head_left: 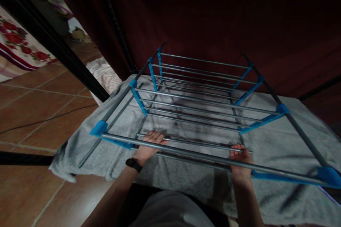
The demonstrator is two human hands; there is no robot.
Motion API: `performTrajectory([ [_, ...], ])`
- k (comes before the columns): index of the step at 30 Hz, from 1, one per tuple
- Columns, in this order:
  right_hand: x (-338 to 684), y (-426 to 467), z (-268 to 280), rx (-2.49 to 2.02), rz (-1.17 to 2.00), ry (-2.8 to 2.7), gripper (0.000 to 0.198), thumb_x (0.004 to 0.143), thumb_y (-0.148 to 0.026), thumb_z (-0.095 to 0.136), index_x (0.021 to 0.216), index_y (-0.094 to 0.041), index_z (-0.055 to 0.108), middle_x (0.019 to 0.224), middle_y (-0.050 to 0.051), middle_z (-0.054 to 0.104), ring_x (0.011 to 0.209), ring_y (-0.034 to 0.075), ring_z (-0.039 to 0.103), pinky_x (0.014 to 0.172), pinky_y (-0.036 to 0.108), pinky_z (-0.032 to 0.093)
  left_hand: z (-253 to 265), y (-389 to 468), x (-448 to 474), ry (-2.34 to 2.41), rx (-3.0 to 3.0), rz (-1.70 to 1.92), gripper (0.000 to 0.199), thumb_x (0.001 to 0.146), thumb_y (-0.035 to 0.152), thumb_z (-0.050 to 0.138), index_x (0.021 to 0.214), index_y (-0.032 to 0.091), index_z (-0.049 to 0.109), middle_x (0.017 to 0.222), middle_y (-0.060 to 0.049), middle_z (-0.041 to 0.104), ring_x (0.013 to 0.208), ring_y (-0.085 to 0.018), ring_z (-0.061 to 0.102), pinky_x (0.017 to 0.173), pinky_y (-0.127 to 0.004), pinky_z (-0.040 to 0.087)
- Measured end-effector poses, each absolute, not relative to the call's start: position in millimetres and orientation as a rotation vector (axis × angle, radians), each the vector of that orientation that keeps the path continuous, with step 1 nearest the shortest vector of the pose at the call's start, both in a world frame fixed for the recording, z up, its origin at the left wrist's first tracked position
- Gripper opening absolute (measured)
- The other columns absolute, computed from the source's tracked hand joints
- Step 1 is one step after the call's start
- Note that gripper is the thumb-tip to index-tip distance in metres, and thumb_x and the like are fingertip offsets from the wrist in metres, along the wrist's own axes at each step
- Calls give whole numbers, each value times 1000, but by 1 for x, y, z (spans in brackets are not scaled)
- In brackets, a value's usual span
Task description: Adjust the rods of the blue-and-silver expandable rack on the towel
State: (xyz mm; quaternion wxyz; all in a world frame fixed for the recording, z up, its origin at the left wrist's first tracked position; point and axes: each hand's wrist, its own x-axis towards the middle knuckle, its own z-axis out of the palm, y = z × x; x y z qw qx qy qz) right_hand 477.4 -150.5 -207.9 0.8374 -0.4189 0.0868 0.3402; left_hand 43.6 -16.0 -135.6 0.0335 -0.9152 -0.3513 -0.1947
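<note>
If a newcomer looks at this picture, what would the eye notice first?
Probably the rack with blue joints, spread across the grey blanket in the middle. Next come the left hand and right hand, low down, gripping a thin rod. A flowered cloth shows at the left edge.

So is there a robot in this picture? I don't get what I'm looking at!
No robot here, just a person's two bare hands. There's only one picture, taken by a camera worn on the person's head, looking forward and down. The left hand, with a dark band on its wrist, and the right hand both hold a thin metal rod. Around them is a rack of grey bars joined by blue parts. It stands on a grey blanket, in front of dark red cloth.
</note>
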Motion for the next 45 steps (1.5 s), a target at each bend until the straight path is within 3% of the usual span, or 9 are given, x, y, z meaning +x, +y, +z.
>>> performTrajectory([
  [5,474,-148,-204,-890,718,197,14,88,-20,62,80,-29,68,79,-2,72,70,15,73,76,31,66,-135,-19,43,-1084,-2783,-659,22,105,34,53,97,19,68,91,-5,73,86,-21,67,85,-35,50],
  [10,473,-151,-198,-795,749,312,16,85,-15,65,83,-31,69,79,-1,75,66,18,74,67,35,68,-133,-22,43,-1005,-2735,-649,20,103,32,56,94,18,67,86,-4,69,81,-20,63,82,-36,49],
  [15,479,-154,-203,-909,748,203,14,81,-16,65,77,-29,68,74,-1,72,61,17,72,55,30,65,-135,-22,43,-1001,-2734,-617,20,103,33,57,92,18,66,84,-4,67,80,-21,61,79,-35,48],
  [21,487,-166,-209,-1027,768,-4,14,76,-34,79,78,-27,67,78,-5,71,72,12,72,69,27,65,-135,-22,39,-999,-2755,-585,15,102,28,57,92,19,65,86,-4,68,80,-20,62,80,-34,49],
  [25,484,-180,-192,-984,855,-3,14,80,-32,80,89,-26,71,91,-2,74,86,13,74,81,26,65,-136,-29,31,-981,-2754,-586,12,100,24,56,97,20,67,90,-6,71,86,-22,65,84,-35,51],
  [31,478,-193,-178,-1011,865,27,18,77,-23,78,94,-26,74,91,1,76,87,16,74,79,27,66,-152,-37,15,-916,-2727,-703,14,98,25,59,104,23,72,97,-7,75,90,-22,70,86,-36,54],
  [37,457,-196,-170,-1062,819,-89,29,74,-33,83,100,-24,74,99,0,77,91,14,74,79,24,63,-159,-42,5,-895,-2692,-702,17,98,26,58,100,25,75,96,-6,77,88,-22,73,82,-35,57],
  [41,441,-197,-156,-1032,801,-134,28,77,-35,83,101,-24,73,96,0,76,83,14,73,75,25,61,-157,-40,-5,-654,-2593,-586,47,87,0,54,112,34,76,92,1,77,78,-20,73,75,-33,57],
  [45,437,-199,-154,-962,801,-142,35,73,-25,86,104,-26,70,93,-2,76,91,14,73,86,27,60,-169,-30,-15,-516,-2516,-543,53,78,-1,51,103,35,81,93,-3,76,75,-24,72,67,-38,59],
])
